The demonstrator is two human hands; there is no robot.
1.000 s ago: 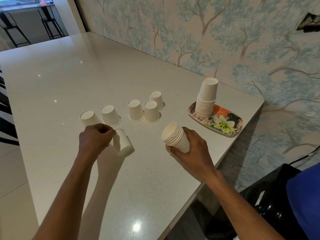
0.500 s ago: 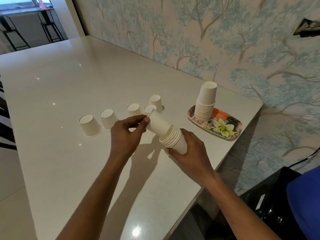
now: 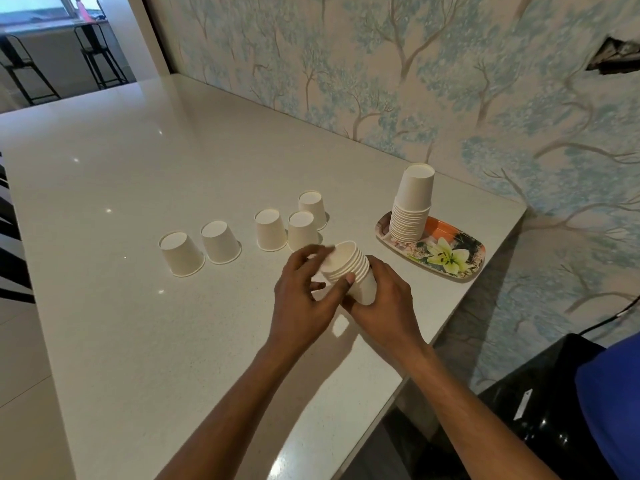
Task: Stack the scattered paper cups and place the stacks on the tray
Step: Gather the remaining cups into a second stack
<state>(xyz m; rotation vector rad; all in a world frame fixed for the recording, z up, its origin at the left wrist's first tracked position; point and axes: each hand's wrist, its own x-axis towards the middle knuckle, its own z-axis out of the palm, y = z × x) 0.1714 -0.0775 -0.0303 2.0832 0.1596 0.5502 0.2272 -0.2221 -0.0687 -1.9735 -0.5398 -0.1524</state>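
The cup carried in by the left hand (image 3: 304, 292) is now seated in the stack (image 3: 349, 270), which the right hand (image 3: 384, 303) grips. Left fingers rest loosely curled at its mouth. Five cups (image 3: 221, 242) remain left of the tray (image 3: 464, 268).

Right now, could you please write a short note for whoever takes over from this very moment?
Right hand: holds a tilted, partly built stack of paper cups above the table.
Left hand: fingers at that stack's open end; grip unclear.
Done: one tall stack stands upside down on the floral tray.
Left: five loose cups sit upside down on the table, from to. Add them, then set the stack on the tray.
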